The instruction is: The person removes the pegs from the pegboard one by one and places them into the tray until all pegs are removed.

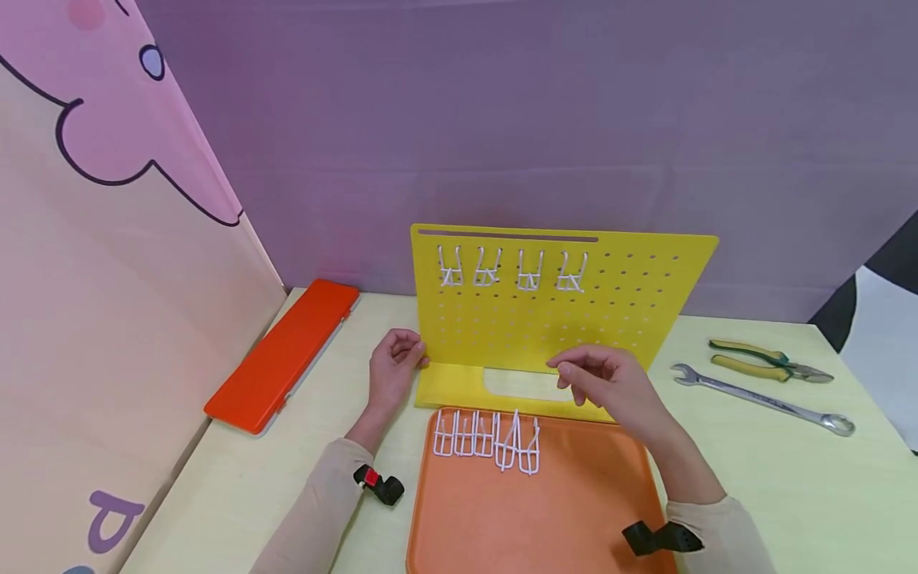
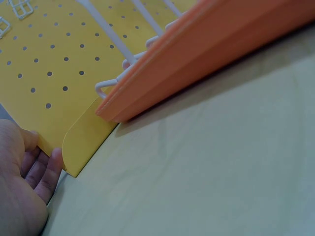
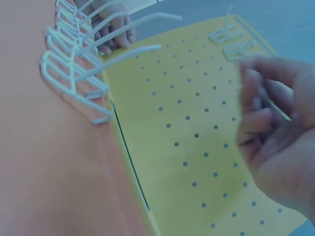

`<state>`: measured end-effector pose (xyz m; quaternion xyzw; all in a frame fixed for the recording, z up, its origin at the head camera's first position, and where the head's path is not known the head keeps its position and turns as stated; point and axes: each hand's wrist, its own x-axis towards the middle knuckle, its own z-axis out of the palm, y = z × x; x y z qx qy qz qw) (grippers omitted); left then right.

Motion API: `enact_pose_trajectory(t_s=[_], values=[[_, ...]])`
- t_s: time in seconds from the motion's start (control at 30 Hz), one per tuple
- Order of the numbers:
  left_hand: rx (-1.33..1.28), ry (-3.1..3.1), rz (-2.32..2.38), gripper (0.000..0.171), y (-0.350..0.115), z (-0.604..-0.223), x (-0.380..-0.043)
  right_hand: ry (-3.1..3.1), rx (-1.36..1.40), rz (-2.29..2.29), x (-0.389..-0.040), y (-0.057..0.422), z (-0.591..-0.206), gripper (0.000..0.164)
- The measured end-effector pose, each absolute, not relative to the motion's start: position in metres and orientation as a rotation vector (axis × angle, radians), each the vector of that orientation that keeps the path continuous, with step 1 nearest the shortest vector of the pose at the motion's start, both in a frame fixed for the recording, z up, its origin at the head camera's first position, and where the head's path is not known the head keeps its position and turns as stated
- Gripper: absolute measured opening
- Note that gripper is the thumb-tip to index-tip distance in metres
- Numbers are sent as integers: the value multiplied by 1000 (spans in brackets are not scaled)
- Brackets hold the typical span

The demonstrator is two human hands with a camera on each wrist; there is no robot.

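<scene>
A yellow pegboard (image 1: 502,323) stands upright on its flat base (image 1: 452,384), with several white double wire hooks (image 1: 528,281) hung in a row along its upper part. My left hand (image 1: 393,368) grips the board's lower left edge, thumb and fingertips at the corner in the left wrist view. Before the lower right of the board, my right hand (image 1: 606,383) hovers with loosely bent fingers and nothing visible held in the head view. More white wire hooks (image 1: 506,456) lie side by side at the far end of the orange tray (image 1: 574,502).
A long red case (image 1: 287,355) lies on the table at left. To the right are pliers (image 1: 753,371) with yellow-green handles and a combination wrench (image 1: 767,400). Behind the board hangs a purple cloth (image 1: 538,119). The tray sits right against the pegboard's base.
</scene>
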<state>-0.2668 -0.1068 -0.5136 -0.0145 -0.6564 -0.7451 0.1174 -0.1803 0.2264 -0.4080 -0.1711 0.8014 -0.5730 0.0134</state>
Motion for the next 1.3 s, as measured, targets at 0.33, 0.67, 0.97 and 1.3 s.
enact_pose_trajectory(t_s=[0.33,0.67,0.97,1.3], values=[[-29,-1929,-2164,11,-106,-513,-267,2629,-427,-2346,-188,204,-396,13],[-37,-1935,-2152,12,-105,-514,-268,2671,-369,-2541,-207,197,-387,26],[-32,-1955,-2141,11,-106,-514,-268,2444,-375,-2651,-217,192,-384,27],[-13,-1954,-2149,13,-106,-514,-267,2510,-318,-2581,-215,191,-379,23]])
